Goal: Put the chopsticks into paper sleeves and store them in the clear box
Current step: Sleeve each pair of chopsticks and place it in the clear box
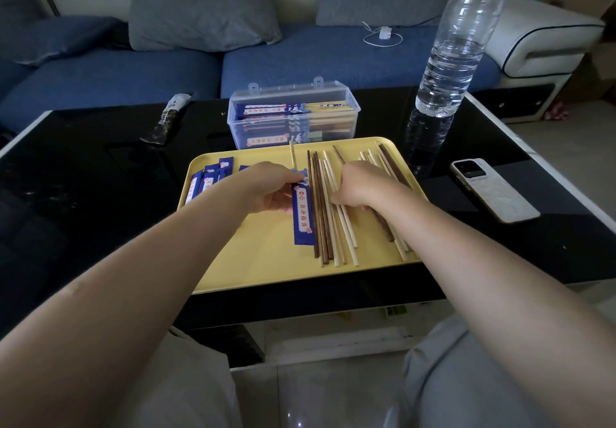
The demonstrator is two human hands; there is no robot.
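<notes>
**Mid-sleeving: one stick in, fetching its mate**

Head view. We read the step as filling a sleeve: the left hand [266, 190], centre frame, pinches the top of a blue paper sleeve [304, 215] lying on the yellow tray [253, 271], and a pale chopstick [292, 155] pokes out above it toward the upper frame. The right hand [361, 187], just right of centre, is palm-down on the loose chopsticks [328, 227], fingers curled onto them; we cannot tell if one is actually gripped yet.

Next move, our guess: lift a matching pale stick out of the mixed dark/pale row, line its tip with the sleeve mouth while the left hand keeps the mouth open, then slide it in.

Both forearms come in from the lower corners and converge mid-tray, wrists low.

Spare sleeves [208, 177] sit at the tray's left edge. The clear box [293, 120], above the tray, is lid-open and already holds sleeved pairs. A water bottle [456, 44] stands upper right, a phone [493, 190] right of the tray.
</notes>
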